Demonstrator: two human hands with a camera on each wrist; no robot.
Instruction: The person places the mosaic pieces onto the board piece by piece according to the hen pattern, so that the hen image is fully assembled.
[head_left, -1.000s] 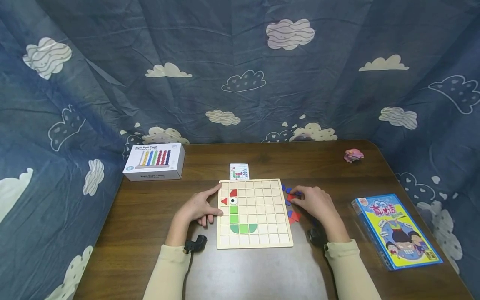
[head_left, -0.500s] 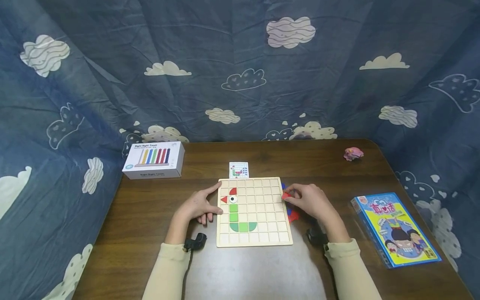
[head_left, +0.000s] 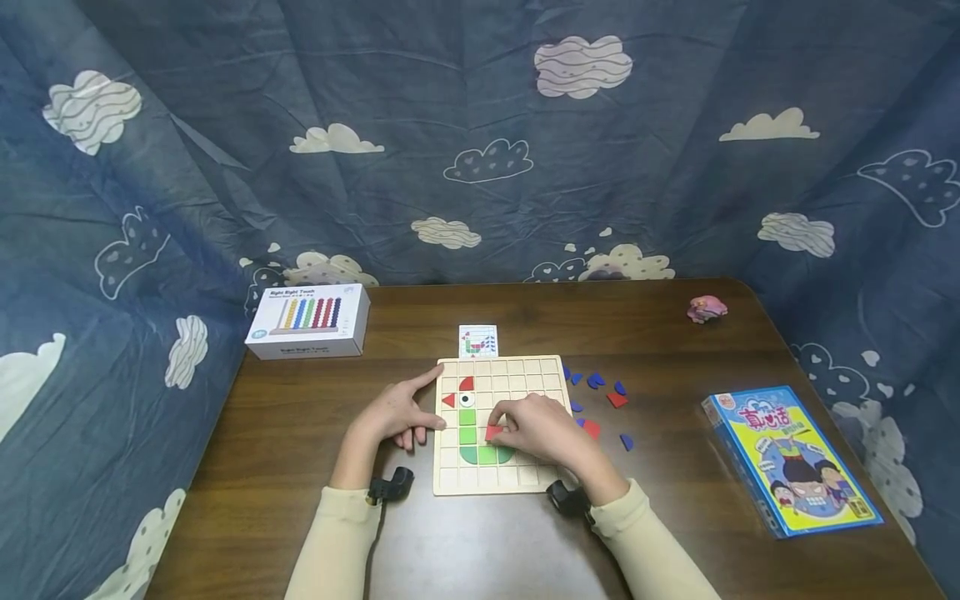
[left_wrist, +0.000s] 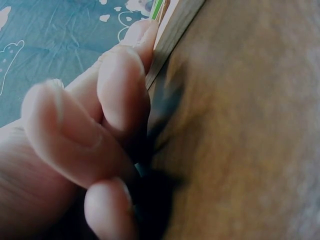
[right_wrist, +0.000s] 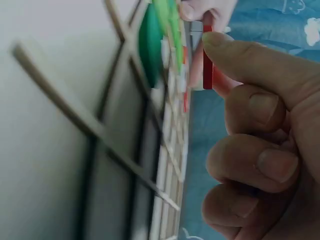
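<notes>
A wooden grid board [head_left: 487, 492] lies on the table, holding a red quarter-circle [head_left: 467, 383], a red triangle [head_left: 448, 400], an eye tile [head_left: 467, 399], several light green squares [head_left: 467, 417] and dark green quarter-circles [head_left: 468, 455]. My left hand [head_left: 392, 412] rests at the board's left edge, thumb and index finger spread along it, the other fingers bent. Over the board, my right hand [head_left: 542, 427] pinches a red square tile [head_left: 492, 432] between thumb and index finger, just above the bottom green square. In the right wrist view the red tile [right_wrist: 207, 60] is seen edge-on, apart from the grid.
Loose blue pieces [head_left: 596, 381] and red pieces [head_left: 617, 400] lie right of the board. A picture card [head_left: 477, 341] touches its far edge. A white box [head_left: 307, 322] stands back left, a pink toy [head_left: 707, 309] back right, and a blue-yellow box [head_left: 795, 462] at right.
My right hand has lifted a red square tile from the loose pieces and carried it left over the board, uncovering those pieces. My left hand has stayed at the board's edge.
</notes>
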